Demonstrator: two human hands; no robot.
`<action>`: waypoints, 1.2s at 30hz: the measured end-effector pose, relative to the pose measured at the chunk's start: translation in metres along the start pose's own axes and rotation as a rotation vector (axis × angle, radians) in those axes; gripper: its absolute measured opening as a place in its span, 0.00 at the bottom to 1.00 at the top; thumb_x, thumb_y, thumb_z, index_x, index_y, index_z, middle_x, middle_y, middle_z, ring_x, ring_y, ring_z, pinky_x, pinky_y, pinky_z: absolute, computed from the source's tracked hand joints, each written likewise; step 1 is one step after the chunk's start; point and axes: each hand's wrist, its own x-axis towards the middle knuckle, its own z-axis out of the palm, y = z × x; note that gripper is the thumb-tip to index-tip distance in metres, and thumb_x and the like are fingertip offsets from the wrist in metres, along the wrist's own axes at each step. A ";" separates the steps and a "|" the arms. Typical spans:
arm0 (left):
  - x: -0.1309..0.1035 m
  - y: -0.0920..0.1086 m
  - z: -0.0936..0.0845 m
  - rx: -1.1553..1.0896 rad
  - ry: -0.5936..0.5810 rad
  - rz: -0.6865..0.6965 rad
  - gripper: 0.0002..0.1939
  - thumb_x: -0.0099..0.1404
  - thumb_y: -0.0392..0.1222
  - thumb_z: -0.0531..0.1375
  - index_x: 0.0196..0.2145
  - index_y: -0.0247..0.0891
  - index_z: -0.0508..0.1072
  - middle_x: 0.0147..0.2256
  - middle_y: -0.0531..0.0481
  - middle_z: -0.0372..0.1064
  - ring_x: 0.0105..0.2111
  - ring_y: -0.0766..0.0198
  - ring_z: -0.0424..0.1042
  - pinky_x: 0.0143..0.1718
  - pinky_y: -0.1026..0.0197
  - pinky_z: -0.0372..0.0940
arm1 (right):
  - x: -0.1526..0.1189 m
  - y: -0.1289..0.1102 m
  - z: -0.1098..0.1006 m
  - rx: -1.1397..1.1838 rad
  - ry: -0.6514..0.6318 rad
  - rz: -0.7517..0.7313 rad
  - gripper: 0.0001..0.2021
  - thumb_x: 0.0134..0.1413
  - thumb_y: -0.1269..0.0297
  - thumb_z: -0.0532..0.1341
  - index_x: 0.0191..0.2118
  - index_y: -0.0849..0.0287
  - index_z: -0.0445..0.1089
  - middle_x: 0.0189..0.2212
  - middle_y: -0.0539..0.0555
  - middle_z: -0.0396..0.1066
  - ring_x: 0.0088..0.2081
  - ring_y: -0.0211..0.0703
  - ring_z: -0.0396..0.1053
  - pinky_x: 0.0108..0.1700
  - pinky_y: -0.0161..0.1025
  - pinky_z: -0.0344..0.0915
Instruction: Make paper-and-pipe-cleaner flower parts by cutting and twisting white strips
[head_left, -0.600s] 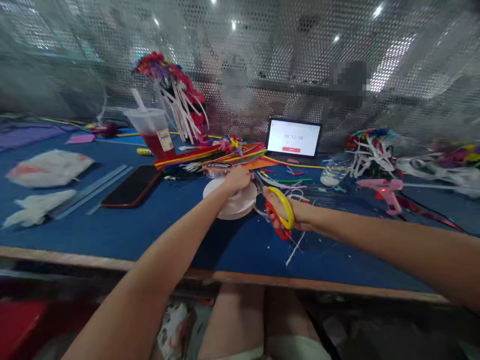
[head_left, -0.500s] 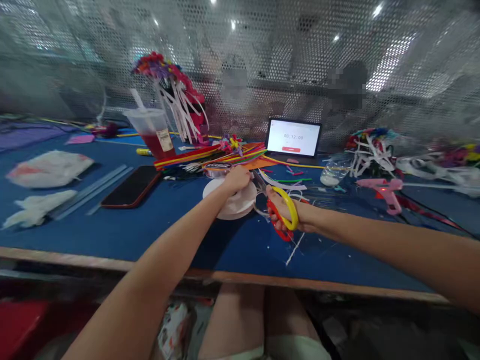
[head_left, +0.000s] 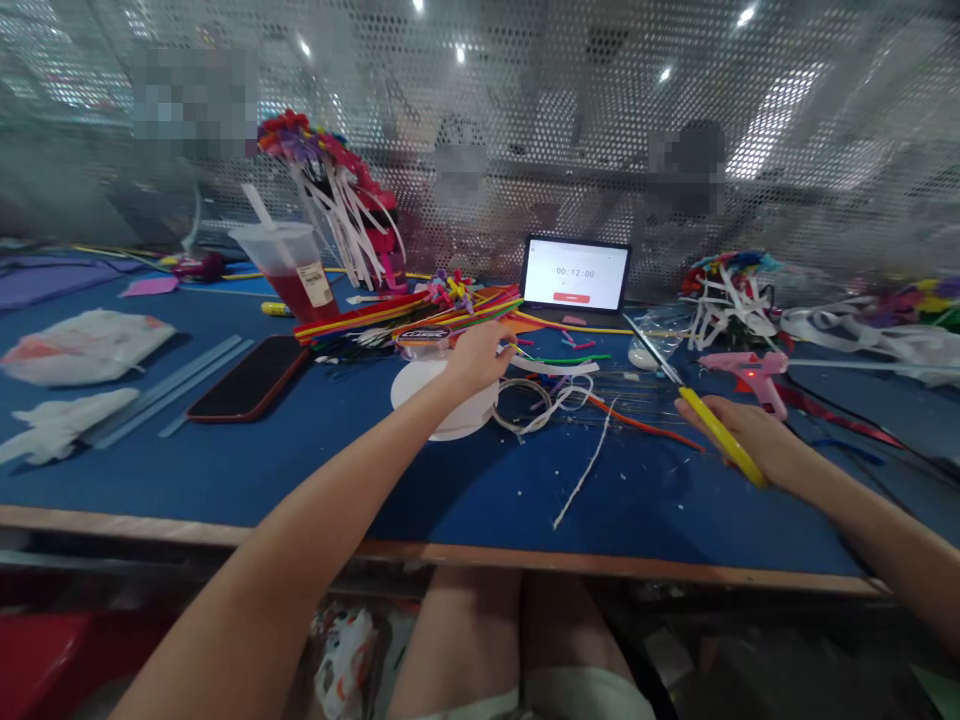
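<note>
My left hand [head_left: 480,358] reaches over the right side of a white disc [head_left: 442,408]. Its fingers are closed, on something I cannot make out; a thin yellow piece shows by the fingertips. My right hand [head_left: 739,430] is wrapped round the handle of yellow-handled scissors [head_left: 720,434], with the blades pointing up and left above the blue table. Between the hands lie a pale ring-shaped coil [head_left: 517,405], a white strip [head_left: 566,368], an orange pipe cleaner [head_left: 649,427] and a white twisted string [head_left: 586,473].
Behind my left hand are bundled pipe cleaners [head_left: 367,318] and a cup of red drink [head_left: 289,275]. A phone [head_left: 250,380] lies left. A tablet [head_left: 576,273] stands at the back. Right are a pink glue gun [head_left: 754,372] and white ribbons [head_left: 731,315].
My right hand has moved right with the scissors, away from the white disc. My left hand has shifted slightly up and right relative to the disc.
</note>
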 end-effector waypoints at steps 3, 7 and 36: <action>0.011 0.033 0.010 0.079 -0.182 0.158 0.15 0.59 0.42 0.54 0.41 0.34 0.73 0.40 0.42 0.72 0.42 0.54 0.70 0.43 0.55 0.62 | 0.013 0.032 -0.003 -0.499 0.082 0.000 0.17 0.54 0.49 0.50 0.21 0.55 0.58 0.18 0.56 0.66 0.23 0.49 0.68 0.26 0.42 0.60; 0.028 0.068 0.034 0.232 -0.297 0.172 0.20 0.59 0.49 0.53 0.41 0.31 0.73 0.38 0.35 0.72 0.41 0.49 0.70 0.39 0.53 0.63 | 0.019 0.041 0.005 -0.689 0.113 0.034 0.23 0.57 0.48 0.41 0.28 0.59 0.62 0.25 0.63 0.70 0.31 0.57 0.71 0.31 0.46 0.60; 0.006 0.084 -0.030 -1.095 0.457 -0.122 0.07 0.62 0.38 0.55 0.25 0.38 0.67 0.20 0.57 0.59 0.16 0.75 0.59 0.23 0.68 0.61 | 0.031 -0.040 0.045 -0.904 0.054 -1.373 0.04 0.53 0.75 0.56 0.31 0.60 0.67 0.27 0.52 0.69 0.35 0.41 0.63 0.32 0.37 0.53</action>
